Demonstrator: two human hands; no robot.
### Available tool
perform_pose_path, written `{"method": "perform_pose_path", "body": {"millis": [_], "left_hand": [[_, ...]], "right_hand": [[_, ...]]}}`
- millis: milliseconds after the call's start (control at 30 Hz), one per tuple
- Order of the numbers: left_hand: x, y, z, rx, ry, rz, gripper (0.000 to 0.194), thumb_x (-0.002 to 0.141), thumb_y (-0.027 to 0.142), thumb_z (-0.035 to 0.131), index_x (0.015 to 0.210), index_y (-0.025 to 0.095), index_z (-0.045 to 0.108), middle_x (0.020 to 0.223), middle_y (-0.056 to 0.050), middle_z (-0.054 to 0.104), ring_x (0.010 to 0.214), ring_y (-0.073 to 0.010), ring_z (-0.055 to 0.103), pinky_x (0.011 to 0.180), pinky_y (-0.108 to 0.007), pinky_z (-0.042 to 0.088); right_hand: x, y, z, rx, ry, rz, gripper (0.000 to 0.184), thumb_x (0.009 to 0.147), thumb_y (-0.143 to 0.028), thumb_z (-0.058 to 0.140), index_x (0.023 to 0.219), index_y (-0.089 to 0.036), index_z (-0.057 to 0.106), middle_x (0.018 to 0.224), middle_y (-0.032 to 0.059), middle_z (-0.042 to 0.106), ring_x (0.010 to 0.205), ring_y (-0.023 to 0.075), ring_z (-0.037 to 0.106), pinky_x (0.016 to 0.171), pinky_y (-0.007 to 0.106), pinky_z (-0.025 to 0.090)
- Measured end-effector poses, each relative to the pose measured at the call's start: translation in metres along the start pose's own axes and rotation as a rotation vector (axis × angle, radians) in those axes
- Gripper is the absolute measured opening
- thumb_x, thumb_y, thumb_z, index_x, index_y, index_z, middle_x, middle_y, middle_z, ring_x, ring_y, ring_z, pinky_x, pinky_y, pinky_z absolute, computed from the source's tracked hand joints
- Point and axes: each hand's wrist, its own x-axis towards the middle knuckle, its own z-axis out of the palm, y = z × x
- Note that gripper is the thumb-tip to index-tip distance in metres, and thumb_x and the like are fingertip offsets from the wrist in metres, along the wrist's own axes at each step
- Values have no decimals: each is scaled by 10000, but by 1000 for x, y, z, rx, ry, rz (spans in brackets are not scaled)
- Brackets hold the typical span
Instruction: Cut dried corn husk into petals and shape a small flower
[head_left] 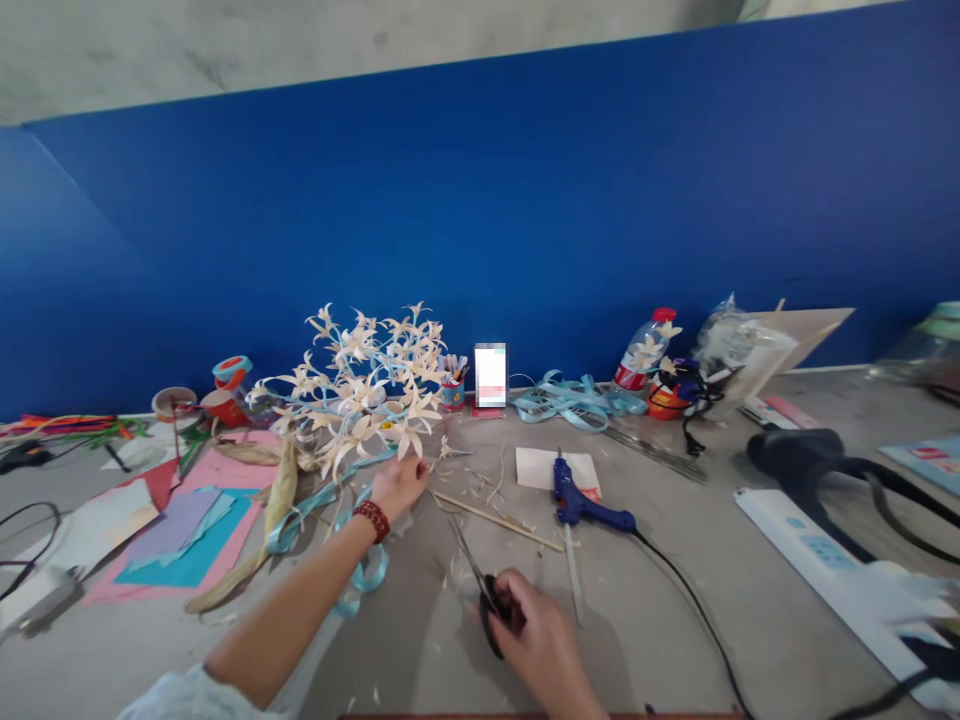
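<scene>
- Two bare hands show in the head view over the grey tabletop (427,620), whose far edge meets a blue panel (480,200).
- Left hand (401,483): it reaches toward the far edge, fingers curled inward, just below the lowest blooms of the flower bunch (361,430); whether the fingertips pinch anything I cannot tell. A dark red beaded bracelet (373,521) circles the wrist.
- Right hand (546,635): near the middle of the near edge, its fingers are closed around the handles of the black-handled scissors (490,598), the blades pointing away toward the far edge.
- The flower bunch, cream star-shaped blooms on pale blue stems, stands left of centre by the far edge.
- Between the hands and the far edge lie a thin wooden stick (499,520) and a loose small flower (445,449).
- Right of the stick, a blue hot glue gun (581,505) lies partly on a white card (534,468).
- Toward the left edge, coloured paper sheets (187,540) overlap beside a dried husk (281,492).
- Along the far edge, pale blue ribbon (570,400) lies in loops near a red-capped bottle (631,380).
- Toward the right edge lies a white power strip (814,575).
</scene>
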Motion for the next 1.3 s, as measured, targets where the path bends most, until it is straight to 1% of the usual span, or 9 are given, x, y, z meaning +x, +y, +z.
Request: {"method": "perform_pose_path", "body": {"millis": [167, 300, 467, 567, 667, 833, 967, 1133, 1300], "left_hand": [[6, -1, 4, 94, 0, 51, 329, 920, 315, 577, 1212, 164, 562, 1220, -97, 596, 1013, -225, 623, 841, -436, 541], [-1, -9, -10, 68, 40, 130, 157, 920, 230, 544, 1024, 174, 649, 999, -63, 678, 914, -195, 643, 845, -362, 512], [-35, -22, -42, -29, 52, 271, 149, 899, 226, 514, 906, 210, 662, 892, -36, 697, 829, -179, 649, 782, -270, 485], [-62, -37, -57, -81, 63, 307, 174, 905, 257, 489, 881, 214, 656, 906, -46, 698, 838, -193, 649, 750, -268, 484], [-88, -56, -65, -144, 147, 299, 173, 914, 269, 483, 900, 216, 647, 904, -53, 687, 838, -207, 642, 745, -292, 486], [-129, -78, -56, -150, 196, 280, 148, 919, 268, 497, 913, 220, 636, 933, -65, 669, 896, -227, 638, 812, -338, 492], [-151, -74, -37, -88, 185, 360, 130, 896, 236, 548, 998, 233, 628, 1044, -81, 659, 992, -243, 622, 868, -364, 492], [-153, -55, -26, -22, 180, 459, 255, 875, 223, 577, 1129, 230, 586, 1140, -104, 644, 1063, -267, 593, 922, -426, 478], [-142, -39, -25, 17, 96, 519, 226, 865, 180, 548, 1068, 236, 631, 1127, -100, 653, 1061, -279, 591, 969, -492, 439]], "right_hand": [[1, -2, -1, 12, 6, 6, 101, 802, -314, 559, 791, -214, 548, 629, -17, 627, 558, 145, 554, 521, 206, 340], [1, -3, -2, 38, 8, 1, 152, 809, -362, 575, 789, -211, 569, 634, -18, 632, 562, 143, 558, 516, 201, 347], [0, -5, -4, 28, 7, 3, 147, 811, -350, 591, 823, -204, 602, 632, -20, 633, 541, 142, 556, 510, 207, 350], [-1, -5, -5, 8, 7, 11, 168, 800, -357, 618, 861, -201, 624, 642, -14, 639, 548, 151, 563, 515, 218, 356], [-3, -6, -7, -15, -14, -2, 213, 795, -394, 629, 883, -200, 637, 669, -1, 654, 568, 161, 572, 525, 226, 368], [-2, -15, -16, -110, -105, -14, 187, 818, -393, 620, 793, -209, 631, 680, -1, 665, 617, 170, 599, 564, 231, 374], [0, -24, -21, -206, -146, 11, 86, 787, -308, 632, 759, -227, 619, 722, -10, 691, 672, 182, 635, 604, 238, 384], [1, -27, -22, -263, -149, 83, 113, 740, -234, 656, 837, -236, 598, 822, 8, 724, 771, 210, 668, 673, 261, 416], [-2, -28, -29, -342, -181, 79, 135, 750, -187, 624, 867, -236, 576, 860, 12, 708, 792, 216, 660, 689, 270, 410]]}}
